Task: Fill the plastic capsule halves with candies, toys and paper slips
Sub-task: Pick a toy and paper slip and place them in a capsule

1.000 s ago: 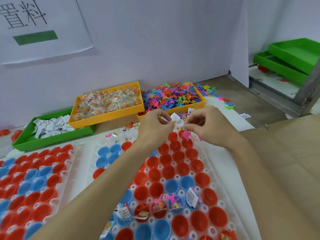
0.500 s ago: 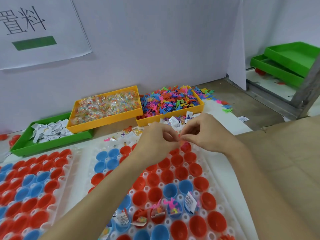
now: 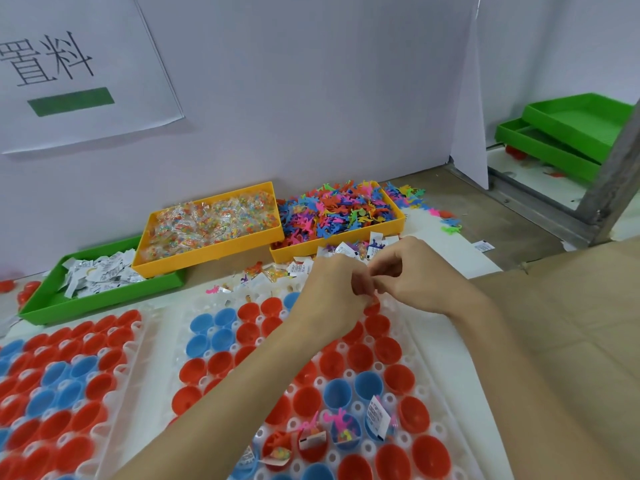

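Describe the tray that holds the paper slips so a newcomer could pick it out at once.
Start at the pale back wall, where three shallow plastic trays sit in a row. The one wanted is the green plastic tray at the left end, next to the yellow tray of wrapped candies. It alone is green there, and it holds white printed paper slips rather than colourful pieces.

Open brown cardboard surface (image 3: 571, 323) right of white capsule tray (image 3: 446, 386); far edge blocked by yellow plastic bins (image 3: 207, 252), loose paper slips (image 3: 346, 251).

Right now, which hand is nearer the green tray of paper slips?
Left. The left hand sits right of the green tray, toward the middle; the right hand lies beyond it, farther right.
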